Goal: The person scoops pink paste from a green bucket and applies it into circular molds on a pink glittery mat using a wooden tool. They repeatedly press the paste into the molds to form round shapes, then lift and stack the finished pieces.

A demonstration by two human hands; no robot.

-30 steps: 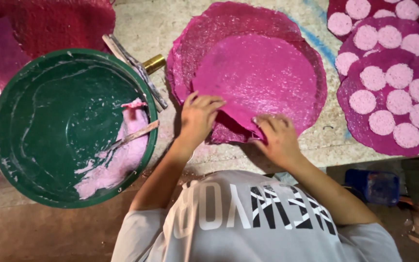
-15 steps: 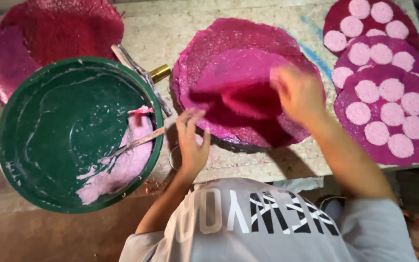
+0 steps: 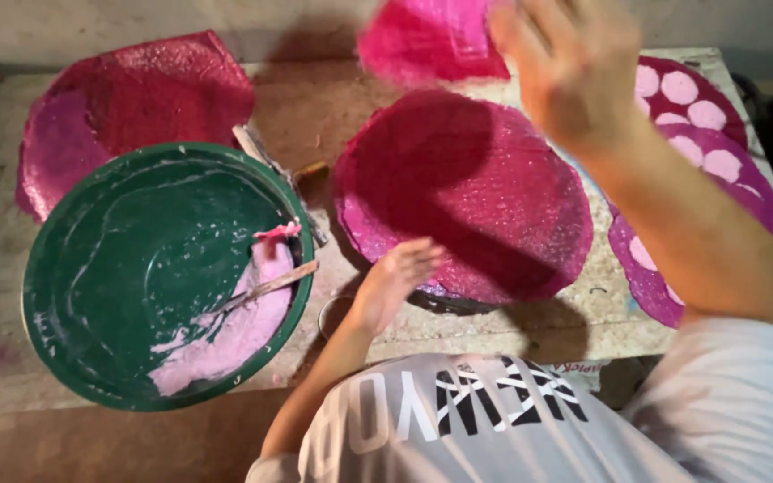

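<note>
My right hand [image 3: 574,76] is raised high near the top edge, blurred, gripping a thin bright pink sheet [image 3: 431,36] that hangs in the air to its left. Below it lies a round dark magenta disc [image 3: 467,192] with a wet, glittery surface, partly shaded by the lifted sheet. At the disc's near left rim rests my left hand [image 3: 395,277], fingers loosely spread and holding nothing. A large green basin [image 3: 91,268] to the left holds pale pink paste [image 3: 234,331] and a thin stick [image 3: 266,288].
A dark red and pink round sheet [image 3: 136,107] lies at the back left. Purple rounds with pale pink circles [image 3: 700,152] lie to the right, partly behind my right arm. A flat tool [image 3: 266,165] lies between basin and disc. The worktop's front edge runs below the basin.
My right hand has peeled the pink sheet off the magenta disc and lifted it up and away. My left hand has stayed at the disc's near rim.
</note>
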